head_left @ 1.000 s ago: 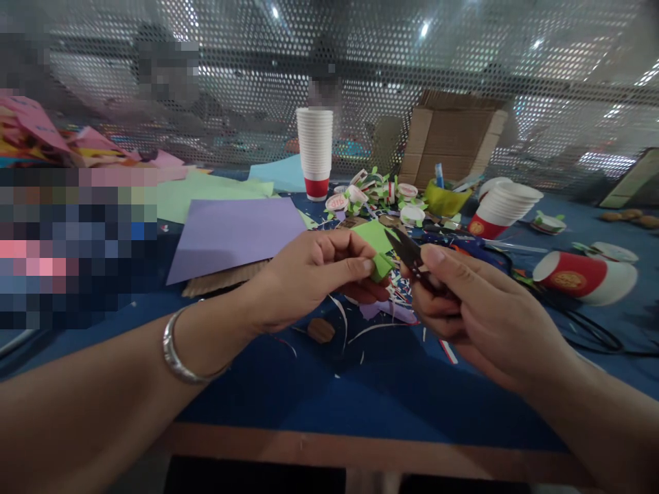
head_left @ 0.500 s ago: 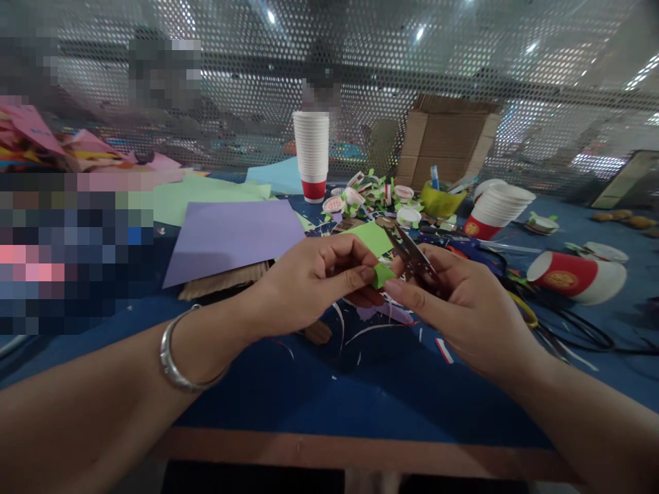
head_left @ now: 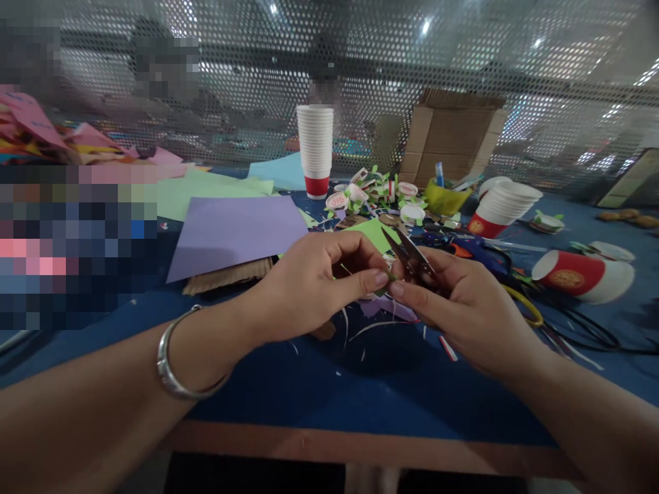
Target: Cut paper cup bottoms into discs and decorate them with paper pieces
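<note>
My left hand, with a silver bangle on its wrist, pinches a small piece of green paper between thumb and fingers. My right hand is closed round a pair of scissors; their blades point up and to the left, slightly apart. The right thumb and fingertip also meet the edge of the green piece. Most of that piece is hidden by the fingers. Behind the hands lies a larger bright green paper sheet. Purple paper scraps and thin white strips lie below the hands.
A purple sheet lies at left over corrugated cardboard. A tall paper cup stack stands behind, beside a pile of cup-bottom pieces with green leaves. At right are tilted cups, a toppled red cup and a glue gun.
The green piece has turned in my fingers, so less of its face shows. Both hands stay close together, and the view has shifted slightly.
</note>
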Tool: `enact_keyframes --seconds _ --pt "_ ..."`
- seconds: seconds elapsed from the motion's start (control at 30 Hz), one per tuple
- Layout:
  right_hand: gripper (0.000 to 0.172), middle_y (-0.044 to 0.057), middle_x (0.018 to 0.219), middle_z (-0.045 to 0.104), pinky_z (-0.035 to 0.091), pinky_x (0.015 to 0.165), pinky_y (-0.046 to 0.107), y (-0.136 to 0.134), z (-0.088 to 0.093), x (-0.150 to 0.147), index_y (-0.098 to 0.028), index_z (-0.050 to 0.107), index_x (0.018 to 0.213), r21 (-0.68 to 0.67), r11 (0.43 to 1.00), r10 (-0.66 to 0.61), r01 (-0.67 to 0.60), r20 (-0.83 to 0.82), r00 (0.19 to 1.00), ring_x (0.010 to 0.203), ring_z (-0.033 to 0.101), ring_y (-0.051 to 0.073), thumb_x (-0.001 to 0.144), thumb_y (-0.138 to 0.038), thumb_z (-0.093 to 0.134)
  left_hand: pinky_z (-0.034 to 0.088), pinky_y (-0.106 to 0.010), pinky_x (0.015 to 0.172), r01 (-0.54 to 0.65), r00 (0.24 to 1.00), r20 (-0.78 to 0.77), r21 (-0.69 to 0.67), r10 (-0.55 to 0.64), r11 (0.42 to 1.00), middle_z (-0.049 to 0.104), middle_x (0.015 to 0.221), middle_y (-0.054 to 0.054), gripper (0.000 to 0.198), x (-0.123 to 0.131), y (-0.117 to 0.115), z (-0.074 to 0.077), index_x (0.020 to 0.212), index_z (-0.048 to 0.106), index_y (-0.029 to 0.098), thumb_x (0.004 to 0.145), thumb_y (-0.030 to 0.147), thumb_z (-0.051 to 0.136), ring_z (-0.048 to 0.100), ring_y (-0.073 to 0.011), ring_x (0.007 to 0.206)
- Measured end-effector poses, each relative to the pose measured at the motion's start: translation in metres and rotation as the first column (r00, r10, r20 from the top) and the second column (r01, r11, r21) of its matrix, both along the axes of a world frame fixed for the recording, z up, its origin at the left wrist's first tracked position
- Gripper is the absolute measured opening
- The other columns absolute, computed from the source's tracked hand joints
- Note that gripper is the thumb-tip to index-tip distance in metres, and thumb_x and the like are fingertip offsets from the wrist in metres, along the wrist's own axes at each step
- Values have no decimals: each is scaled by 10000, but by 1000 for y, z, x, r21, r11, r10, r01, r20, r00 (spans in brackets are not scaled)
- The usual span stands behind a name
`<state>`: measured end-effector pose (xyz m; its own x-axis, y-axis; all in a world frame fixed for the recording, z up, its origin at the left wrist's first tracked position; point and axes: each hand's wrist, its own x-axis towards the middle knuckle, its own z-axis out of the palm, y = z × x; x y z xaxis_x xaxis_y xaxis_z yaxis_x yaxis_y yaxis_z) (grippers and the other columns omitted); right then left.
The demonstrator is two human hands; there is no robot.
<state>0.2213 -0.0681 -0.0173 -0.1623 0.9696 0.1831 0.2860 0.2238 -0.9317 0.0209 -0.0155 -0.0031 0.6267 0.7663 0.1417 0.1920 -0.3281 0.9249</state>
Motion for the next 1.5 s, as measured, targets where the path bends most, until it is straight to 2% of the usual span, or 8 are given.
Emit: enact_keyframes --seconds 0.13,0.27,0.5,0.63,0.9,1.27,1.37,1.5 --pt "114 -24 768 635 427 583 215 0 3 -2 -191 669 904 -19 1000 3 -3 -7 1000 658 536 106 855 -262 745 487 -229 733 -21 991 123 -185 44 982 653 828 9 173 5 -4 -1 876 649 173 893 328 724 587 -106 772" --pt "112 -22 724 619 414 561 224 1 6 -3 -192 657 855 -5 999 -42 42 43 998 631 521 112 844 -271 736 489 -218 732 7 967 245 -286 66 958 654 825 3 212 7 -5 -2 852 640 161 864 334 763 593 -104 777" --pt "126 -48 634 514 363 514 223 -2 7 -5 -199 585 729 2 1000 -26 26 112 993 549 424 86 817 -214 675 504 -218 698 17 999 46 -115 -12 993 700 861 -3 135 0 -6 2 970 652 168 867 216 724 628 -113 779" --pt "109 -54 626 504 352 509 208 -2 7 -7 -197 588 725 15 1000 -1 -1 106 994 551 428 80 796 -171 667 459 -203 613 11 999 -37 7 -11 1000 680 774 14 49 -1 -8 3 888 658 168 871 193 697 587 -94 690" --pt "70 -52 603 491 329 484 217 -1 8 0 -192 649 785 23 997 -71 69 121 990 536 400 89 799 -217 712 481 -227 682 -19 995 99 -133 32 991 668 782 1 165 3 -3 -3 864 621 163 856 261 754 612 -107 736" --pt "77 -51 585 494 323 467 216 2 11 1 -194 651 764 81 992 -106 96 131 986 518 400 85 805 -233 703 540 -226 681 -61 980 176 -159 89 985 688 752 3 191 9 -8 -2 826 623 157 813 242 794 668 -118 721" --pt "87 -56 574 461 304 464 217 0 10 0 -193 633 741 73 993 -105 94 157 982 516 373 83 789 -224 698 532 -212 671 -61 989 130 -87 73 994 708 778 5 128 8 -10 -1 857 645 162 833 209 762 677 -115 730" --pt "101 -43 610 490 326 489 220 -1 9 0 -190 613 713 65 996 -77 66 185 980 542 391 86 784 -220 679 530 -207 679 -92 996 26 116 90 989 749 830 9 54 5 -17 4 911 705 176 862 156 694 685 -113 731"
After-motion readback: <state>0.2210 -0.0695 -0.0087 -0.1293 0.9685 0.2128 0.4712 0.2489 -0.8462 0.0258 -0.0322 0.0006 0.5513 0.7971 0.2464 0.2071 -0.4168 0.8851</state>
